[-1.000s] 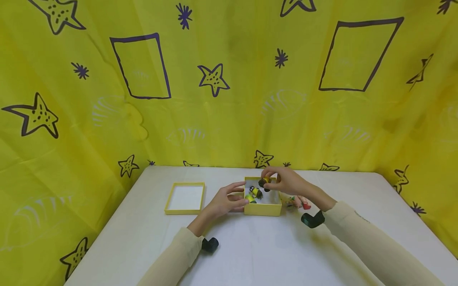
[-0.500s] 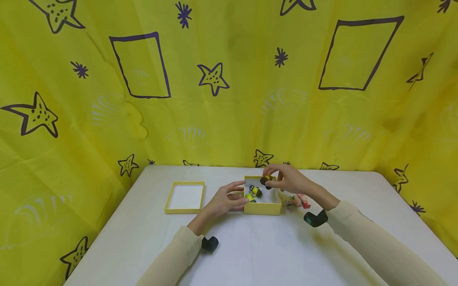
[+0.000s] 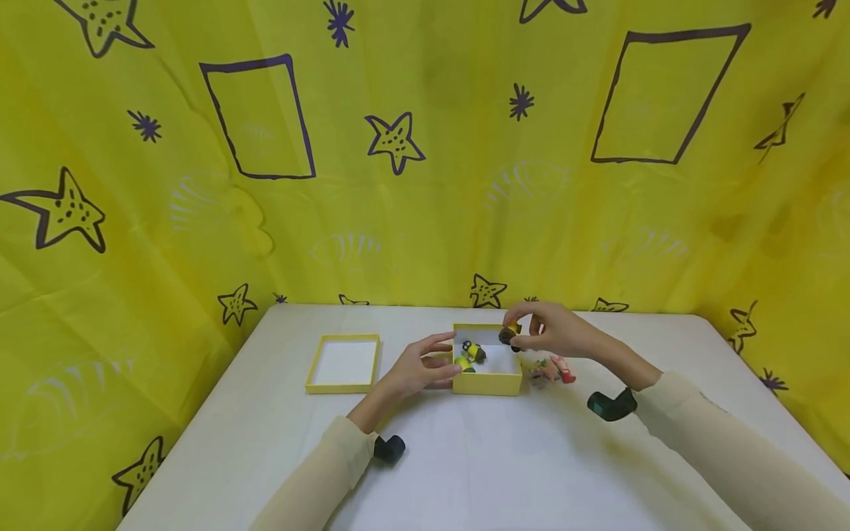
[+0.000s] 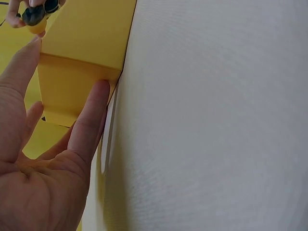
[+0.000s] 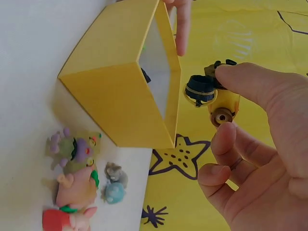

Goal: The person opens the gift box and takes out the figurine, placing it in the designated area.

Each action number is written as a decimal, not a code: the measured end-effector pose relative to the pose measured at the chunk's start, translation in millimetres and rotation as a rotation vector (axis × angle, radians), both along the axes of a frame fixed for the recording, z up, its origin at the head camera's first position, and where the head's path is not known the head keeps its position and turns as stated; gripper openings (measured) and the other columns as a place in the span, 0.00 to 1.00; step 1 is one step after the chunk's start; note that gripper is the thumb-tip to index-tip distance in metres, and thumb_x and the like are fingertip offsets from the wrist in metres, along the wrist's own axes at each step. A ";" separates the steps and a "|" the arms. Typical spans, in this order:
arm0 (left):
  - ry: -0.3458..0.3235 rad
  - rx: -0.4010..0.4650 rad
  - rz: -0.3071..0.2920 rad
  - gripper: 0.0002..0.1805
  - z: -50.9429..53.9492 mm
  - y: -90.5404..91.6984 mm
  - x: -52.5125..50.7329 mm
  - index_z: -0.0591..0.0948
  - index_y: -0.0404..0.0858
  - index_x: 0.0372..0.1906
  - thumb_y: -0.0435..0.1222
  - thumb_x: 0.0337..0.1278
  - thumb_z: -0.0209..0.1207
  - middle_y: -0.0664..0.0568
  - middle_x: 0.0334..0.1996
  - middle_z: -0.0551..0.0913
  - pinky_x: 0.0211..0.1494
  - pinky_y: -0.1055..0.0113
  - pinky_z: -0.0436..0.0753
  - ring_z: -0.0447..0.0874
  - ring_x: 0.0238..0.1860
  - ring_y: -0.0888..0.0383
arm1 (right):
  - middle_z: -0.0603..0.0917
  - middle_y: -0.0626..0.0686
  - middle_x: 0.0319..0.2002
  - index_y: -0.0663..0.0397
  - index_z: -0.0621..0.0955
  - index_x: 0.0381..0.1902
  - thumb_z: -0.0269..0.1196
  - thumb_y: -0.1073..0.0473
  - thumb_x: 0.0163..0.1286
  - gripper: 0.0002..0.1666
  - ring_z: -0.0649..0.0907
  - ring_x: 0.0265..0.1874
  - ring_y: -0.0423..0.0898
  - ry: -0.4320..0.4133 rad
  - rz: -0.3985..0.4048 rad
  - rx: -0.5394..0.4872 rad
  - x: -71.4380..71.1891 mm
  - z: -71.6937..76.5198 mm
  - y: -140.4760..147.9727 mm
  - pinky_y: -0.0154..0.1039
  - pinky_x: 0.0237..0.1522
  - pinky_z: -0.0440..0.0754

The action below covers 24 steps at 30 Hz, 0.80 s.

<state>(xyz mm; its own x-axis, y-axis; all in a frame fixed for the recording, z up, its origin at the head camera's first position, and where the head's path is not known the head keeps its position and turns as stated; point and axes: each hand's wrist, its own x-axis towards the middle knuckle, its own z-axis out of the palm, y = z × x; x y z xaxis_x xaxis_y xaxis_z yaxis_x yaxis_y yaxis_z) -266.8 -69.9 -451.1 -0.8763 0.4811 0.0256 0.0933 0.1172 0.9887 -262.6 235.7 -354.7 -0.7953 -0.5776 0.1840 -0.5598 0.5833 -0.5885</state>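
Note:
My right hand [image 3: 556, 332] pinches a small yellow minion figurine [image 5: 224, 100] between thumb and fingers, just above the right rim of an uncovered yellow box [image 3: 488, 384]. In the right wrist view, a round goggle eye and a black bucket-like part show on the figurine. Inside the white-lined box lie two more small figures, a yellow-and-black one [image 3: 475, 351] and a yellow-green one [image 3: 463, 363]. My left hand [image 3: 413, 369] touches the box's left side with extended fingers, thumb at the near corner; in the left wrist view the fingertips rest against its yellow wall.
A yellow-rimmed lid [image 3: 344, 363] lies left of the box, white inside up. Right of the box are several small toys, among them a pink figure [image 5: 77, 186], a purple-and-green one [image 5: 82, 149] and a light blue one [image 5: 114, 192]. A yellow patterned curtain [image 3: 398, 221] hangs behind the table.
My right hand has moved to the right with the minion figurine, from over the box's middle to its right rim. The left hand and the box have stayed in place.

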 end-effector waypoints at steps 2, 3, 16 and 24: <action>-0.005 0.008 -0.003 0.40 0.4 0.1 0.0 0.68 0.42 0.77 0.32 0.62 0.71 0.36 0.70 0.71 0.51 0.58 0.89 0.79 0.61 0.44 | 0.85 0.51 0.47 0.48 0.84 0.51 0.72 0.61 0.68 0.15 0.77 0.27 0.43 -0.011 0.001 -0.004 2.2 1.3 5.8 0.34 0.27 0.77; -0.010 0.012 -0.004 0.40 0.5 0.2 0.0 0.68 0.42 0.77 0.31 0.62 0.71 0.36 0.70 0.71 0.51 0.58 0.89 0.79 0.61 0.44 | 0.84 0.51 0.47 0.49 0.84 0.51 0.72 0.60 0.68 0.14 0.77 0.27 0.43 -0.019 0.001 -0.009 3.6 2.1 8.9 0.34 0.26 0.76; -0.021 -0.006 0.009 0.40 0.7 0.5 0.8 0.69 0.45 0.77 0.34 0.61 0.72 0.40 0.69 0.72 0.51 0.59 0.89 0.80 0.60 0.46 | 0.80 0.45 0.32 0.46 0.85 0.51 0.73 0.57 0.67 0.15 0.76 0.25 0.41 -0.057 -0.019 0.033 23.6 5.0 49.4 0.34 0.23 0.75; -0.025 0.011 0.002 0.40 0.5 -0.3 0.5 0.69 0.43 0.77 0.32 0.62 0.71 0.38 0.70 0.71 0.50 0.58 0.89 0.78 0.62 0.44 | 0.83 0.47 0.46 0.45 0.84 0.52 0.73 0.56 0.67 0.16 0.75 0.28 0.41 -0.099 -0.025 0.048 38.1 3.8 70.0 0.33 0.25 0.75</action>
